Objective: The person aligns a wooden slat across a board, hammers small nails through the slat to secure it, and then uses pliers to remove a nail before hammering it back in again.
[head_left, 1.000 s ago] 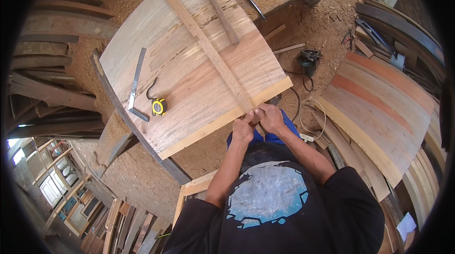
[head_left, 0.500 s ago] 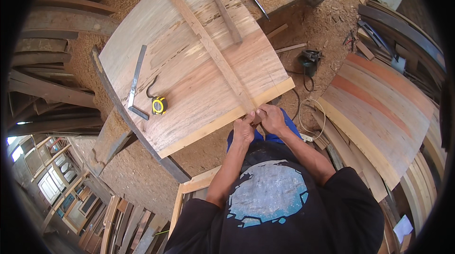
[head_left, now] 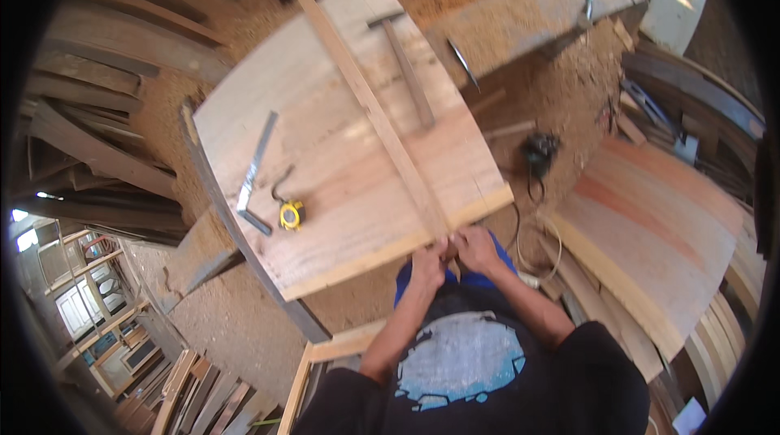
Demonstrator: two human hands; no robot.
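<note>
A long narrow wooden strip (head_left: 367, 102) lies diagonally across a big wooden board (head_left: 325, 159) used as a worktop. Its near end reaches the board's front edge. My left hand (head_left: 428, 261) and my right hand (head_left: 474, 248) are both closed around that near end, side by side at the edge. A hammer (head_left: 404, 66) lies on the board to the right of the strip. A steel square (head_left: 253, 175) and a yellow tape measure (head_left: 290, 214) lie to its left.
Sawdust covers the floor around the board. A black power tool (head_left: 539, 151) with its cord sits on the floor to the right. Curved wooden panels (head_left: 650, 224) lean at right. Stacked planks (head_left: 97, 94) fill the left side. A wooden frame (head_left: 325, 354) stands below.
The view has shifted slightly. My hands remain clamped on the strip's near end, which stays at the board's front edge.
</note>
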